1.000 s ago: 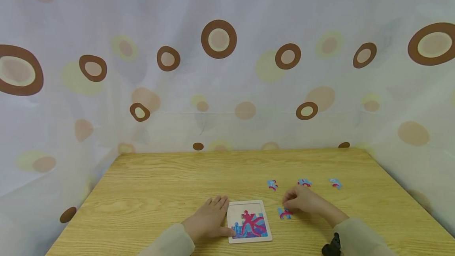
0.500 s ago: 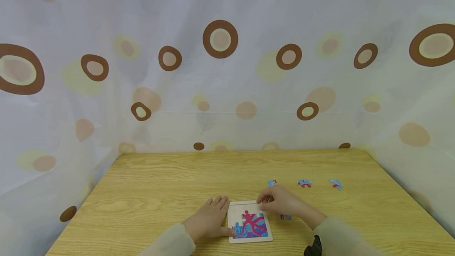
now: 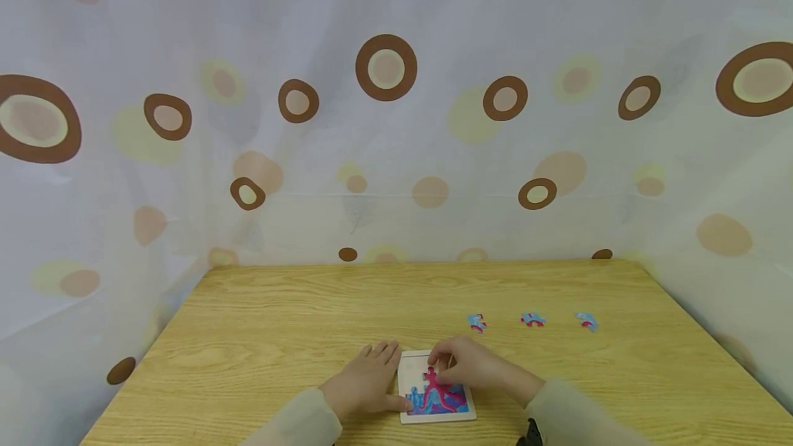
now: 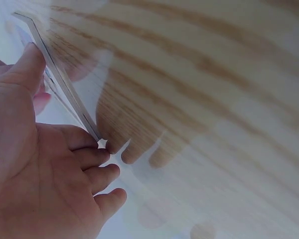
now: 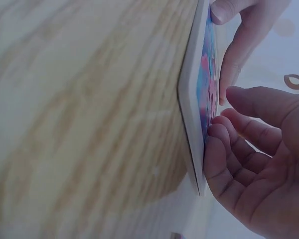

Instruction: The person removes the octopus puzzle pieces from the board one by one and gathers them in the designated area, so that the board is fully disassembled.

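A square jigsaw tray point(image 3: 438, 419) with a pale raised rim lies flat on the table. Its lower part is filled with blue pieces and a pink octopus point(image 3: 431, 378); bare backing shows along the top. My left hand point(image 3: 365, 380) rests at the tray's left side, fingers extended and thumb over the lower-left rim. My right hand point(image 3: 467, 363) is over the tray's right half, fingers loosely bent, fingertips at the pieces. In the right wrist view its thumb point(image 5: 249, 102) stands apart from the fingers, with no piece visible between. The hand hides part of the picture.
Three loose blue-and-pink jigsaw pieces lie in a row behind the right hand: the left piece point(image 3: 477, 323), the middle piece point(image 3: 533, 320) and the right piece point(image 3: 586, 321). A spotted curtain point(image 3: 396, 157) surrounds the wooden table point(image 3: 297, 308) at back and sides.
My right hand has moved left from a loose piece beside the tray to over the tray's pieces. That loose piece is now out of sight behind the right arm. The left hand stays put.
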Demonstrator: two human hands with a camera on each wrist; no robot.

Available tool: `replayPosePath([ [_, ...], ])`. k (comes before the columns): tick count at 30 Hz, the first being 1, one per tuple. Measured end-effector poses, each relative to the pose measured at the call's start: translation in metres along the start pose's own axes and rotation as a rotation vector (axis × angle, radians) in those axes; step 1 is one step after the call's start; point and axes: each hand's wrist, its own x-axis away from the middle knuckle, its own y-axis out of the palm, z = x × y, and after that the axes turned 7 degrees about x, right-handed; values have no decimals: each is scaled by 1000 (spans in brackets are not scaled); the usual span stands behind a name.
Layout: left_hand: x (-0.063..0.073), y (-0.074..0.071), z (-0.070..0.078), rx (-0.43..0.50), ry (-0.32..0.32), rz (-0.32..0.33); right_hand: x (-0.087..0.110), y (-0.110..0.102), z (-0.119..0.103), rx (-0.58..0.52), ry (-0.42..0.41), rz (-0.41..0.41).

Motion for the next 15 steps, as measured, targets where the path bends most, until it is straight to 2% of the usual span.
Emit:
replayPosePath([
  [15, -2, 3, -3, -5, 8, 7, -1, 2, 3, 35, -17, -10],
])
